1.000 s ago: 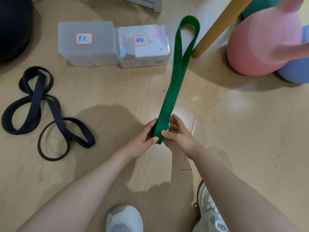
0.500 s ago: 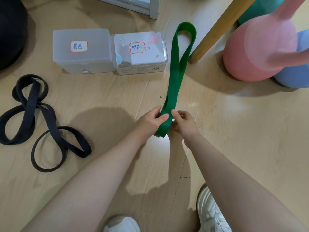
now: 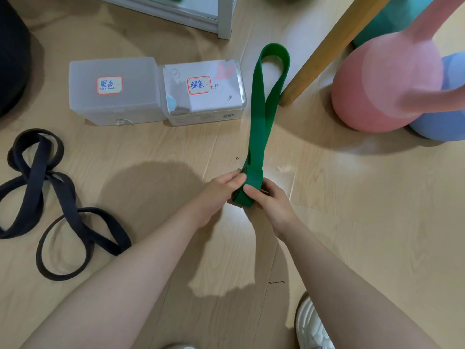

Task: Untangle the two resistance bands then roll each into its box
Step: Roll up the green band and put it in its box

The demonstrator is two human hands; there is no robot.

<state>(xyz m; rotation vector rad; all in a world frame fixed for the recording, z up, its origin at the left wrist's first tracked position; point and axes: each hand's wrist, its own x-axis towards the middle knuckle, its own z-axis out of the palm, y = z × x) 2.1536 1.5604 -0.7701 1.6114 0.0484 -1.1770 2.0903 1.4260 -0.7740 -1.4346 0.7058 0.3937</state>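
A green resistance band (image 3: 261, 114) lies stretched out on the wooden floor, its far loop close to a wooden leg. Its near end is folded over into a short roll held between both hands. My left hand (image 3: 219, 195) grips the roll from the left and my right hand (image 3: 269, 200) from the right. A black resistance band (image 3: 37, 197) lies in loose twisted loops on the floor at the left, apart from the green one. Two translucent lidded boxes stand side by side behind: the left box (image 3: 115, 91) and the right box (image 3: 203, 89), each with a handwritten label.
A wooden leg (image 3: 324, 49) slants down just right of the green band's far loop. Pink (image 3: 385, 79) and blue (image 3: 442, 122) rounded objects sit at the right. A dark round object (image 3: 12, 51) fills the far left. A grey frame (image 3: 224, 16) stands behind. My white shoe (image 3: 312, 326) is below.
Both hands have rolled the green band's near end further, and the roll has moved away from me along the band. The black band has not moved.
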